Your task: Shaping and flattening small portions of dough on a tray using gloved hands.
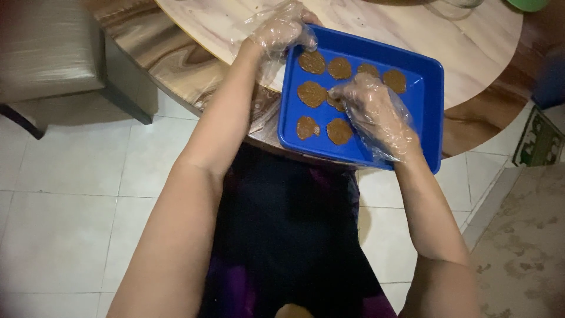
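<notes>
Dim, flat indoor light from overhead, colours slightly muddy. The blue tray (426, 88) shows soft glare along its rim; the clear gloves glint faintly. Wide-angle bending curves the edges, corners darken, and fine detail smears throughout.

This is looking like a home, maybe the eating room. A round table (376, 23) with a swirly stone-look top is filling the top of the frame. A soft padded chair (47, 53) is sitting at the upper left. White floor tiles (65, 218) are showing below, and a rug (538, 141) is peeking in at the right.
</notes>
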